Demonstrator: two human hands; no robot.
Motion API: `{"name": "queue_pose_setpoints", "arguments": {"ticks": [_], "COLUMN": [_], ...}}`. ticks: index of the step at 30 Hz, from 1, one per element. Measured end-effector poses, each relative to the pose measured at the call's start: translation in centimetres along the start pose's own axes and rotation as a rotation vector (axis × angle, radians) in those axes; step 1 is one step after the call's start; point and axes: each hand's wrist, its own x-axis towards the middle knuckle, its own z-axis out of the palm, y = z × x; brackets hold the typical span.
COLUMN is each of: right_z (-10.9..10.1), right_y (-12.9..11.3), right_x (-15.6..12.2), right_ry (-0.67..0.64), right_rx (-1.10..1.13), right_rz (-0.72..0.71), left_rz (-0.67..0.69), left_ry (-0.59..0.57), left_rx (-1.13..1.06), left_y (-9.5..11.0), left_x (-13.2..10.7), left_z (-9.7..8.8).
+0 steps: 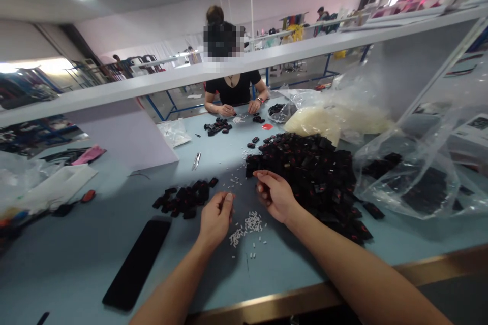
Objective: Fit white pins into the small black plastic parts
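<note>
Small white pieces lie below the left hand, its grip pressed together on nothing clear, and the right hand, its grip loosely curled beside a black heap.

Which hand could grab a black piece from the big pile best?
Probably the right hand: it's right at the big pile of black pieces, while the left hand is farther off, beside the small white pieces.

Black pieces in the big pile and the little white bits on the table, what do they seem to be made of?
The black pieces look like moulded plastic or rubber, matte, with little shine; I can't tell which. The white bits look like smooth plastic, though they're too small to be sure.
</note>
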Motion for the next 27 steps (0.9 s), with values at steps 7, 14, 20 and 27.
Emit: {"name": "queue_pose_setpoints", "arguments": {"ticks": [7, 14, 20, 27], "right_z": [0.1, 0.1, 0.2, 0.4], "right_y": [0.0, -0.1, 0.1, 0.1], "right_x": [-0.1, -0.2, -0.2, -0.2], "right_ry": [-0.014, -0.040, -0.056, -0.003], "right_rx": [-0.003, 0.006, -0.004, -0.119], "right_rz": [-0.010, -0.055, -0.069, -0.153], "left_rz": [0.066, 0.094, 0.246, 0.130], "left_ry": [0.148, 0.365, 0.160, -0.137], "left_rx": [0.199, 0.463, 0.862, 1.124], "left_y": [-0.4, -0.6, -0.2, 0.8], "left_x": [1.2, 3.0, 2.9, 1.7], "left_z": [-1.6, -3.9, -4.8, -4.8]}}
